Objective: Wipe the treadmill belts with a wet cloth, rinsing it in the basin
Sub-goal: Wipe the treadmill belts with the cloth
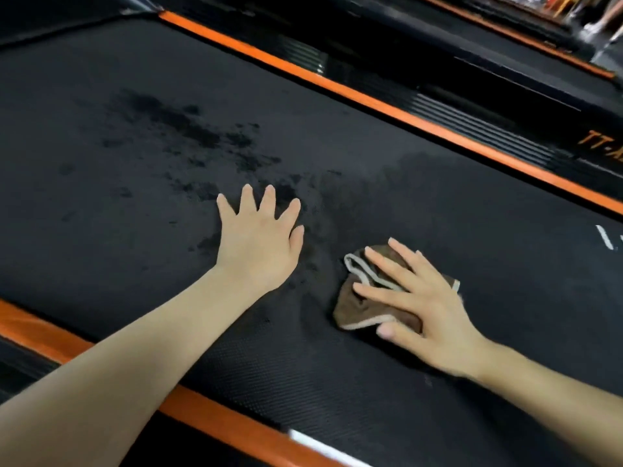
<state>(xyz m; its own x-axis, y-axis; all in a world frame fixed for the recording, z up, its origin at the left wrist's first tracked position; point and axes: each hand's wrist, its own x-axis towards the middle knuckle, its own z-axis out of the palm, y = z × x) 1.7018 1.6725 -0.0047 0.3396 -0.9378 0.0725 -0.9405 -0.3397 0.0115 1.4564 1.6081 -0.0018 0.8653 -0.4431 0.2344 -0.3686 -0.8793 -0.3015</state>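
A crumpled brown cloth [350,310] is pressed onto the treadmill belt [135,230] under the right hand [428,308], whose fingers are held straight and spread, gripping nothing. The left hand [259,237] is laid palm-down on the belt, fingers splayed, near dark wet patches [188,129].

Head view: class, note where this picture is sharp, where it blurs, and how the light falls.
Head view: the left hand, right hand and brown cloth are fairly sharp; the top-right background is smeared; light is soft, with faint shadows on the belt.
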